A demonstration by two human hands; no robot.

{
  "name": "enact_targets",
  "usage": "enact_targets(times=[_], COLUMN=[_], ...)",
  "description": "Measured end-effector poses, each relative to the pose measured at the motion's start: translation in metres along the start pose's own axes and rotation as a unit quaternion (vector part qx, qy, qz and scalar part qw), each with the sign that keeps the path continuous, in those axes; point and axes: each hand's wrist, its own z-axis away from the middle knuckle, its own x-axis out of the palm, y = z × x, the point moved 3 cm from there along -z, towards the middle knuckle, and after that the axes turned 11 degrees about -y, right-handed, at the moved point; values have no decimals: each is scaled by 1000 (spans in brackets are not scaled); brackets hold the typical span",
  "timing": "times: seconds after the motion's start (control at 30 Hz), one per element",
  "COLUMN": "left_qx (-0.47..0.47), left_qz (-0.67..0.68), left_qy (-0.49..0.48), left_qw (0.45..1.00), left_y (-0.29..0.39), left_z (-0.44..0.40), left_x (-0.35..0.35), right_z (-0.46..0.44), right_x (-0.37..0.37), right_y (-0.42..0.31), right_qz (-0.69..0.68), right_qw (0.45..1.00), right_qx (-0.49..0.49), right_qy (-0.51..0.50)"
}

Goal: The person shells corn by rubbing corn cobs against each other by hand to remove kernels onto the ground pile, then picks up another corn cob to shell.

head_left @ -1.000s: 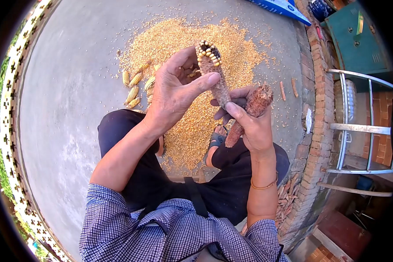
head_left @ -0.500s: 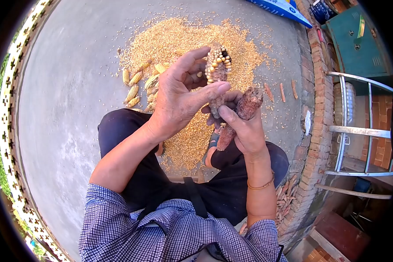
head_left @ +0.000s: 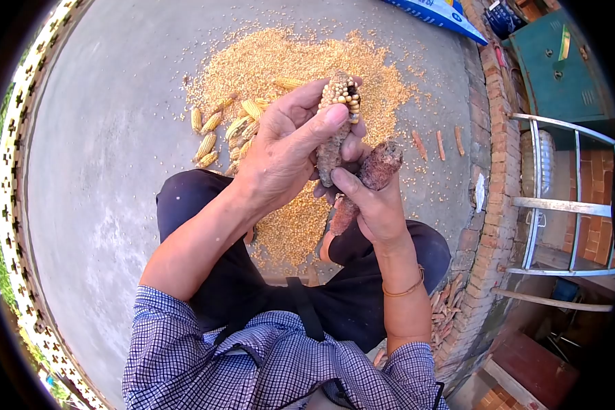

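Observation:
Partly shelled, a corn cob (head_left: 331, 147) stands nearly upright between my hands, pale kernels on its upper end and a dark patch at the top right. My left hand (head_left: 287, 140) is closed around its upper part, the thumb pressed against the kernels. With my right hand (head_left: 376, 208) I grip a bare reddish cob (head_left: 381, 166), its lower end sticking out under the palm. The right thumb also rests near the foot of the partly shelled cob. Some right fingers are hidden behind the cobs.
Loose kernels (head_left: 287, 61) lie spread over the concrete floor (head_left: 102, 137), with more between my legs. Several unshelled ears (head_left: 207, 145) are heaped to the left. Bare cobs (head_left: 440, 145) lie at right, beside a brick edge (head_left: 495, 171), a metal rack (head_left: 560, 203) and a green cabinet (head_left: 560, 68).
My left thumb has moved up the cob onto its kernels, and some lower kernels are gone. My right hand and the bare cob have shifted slightly left and down.

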Motion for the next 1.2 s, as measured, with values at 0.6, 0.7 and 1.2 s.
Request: enact_targets(times=[0.6, 0.7, 1.2], left_qx=[16, 24, 30], left_qz=[-16, -33, -104], left_qy=[27, 20, -36], left_qw=[999, 999, 994], left_y=[2, 2, 7], left_z=[-4, -3, -2], left_x=[8, 10, 7], right_z=[-4, -4, -6], right_x=[6, 5, 5], right_y=[2, 2, -3], right_qz=[-5, -21, -53], right_qw=[998, 998, 997], right_qx=[-57, -55, -47], right_qy=[26, 23, 9])
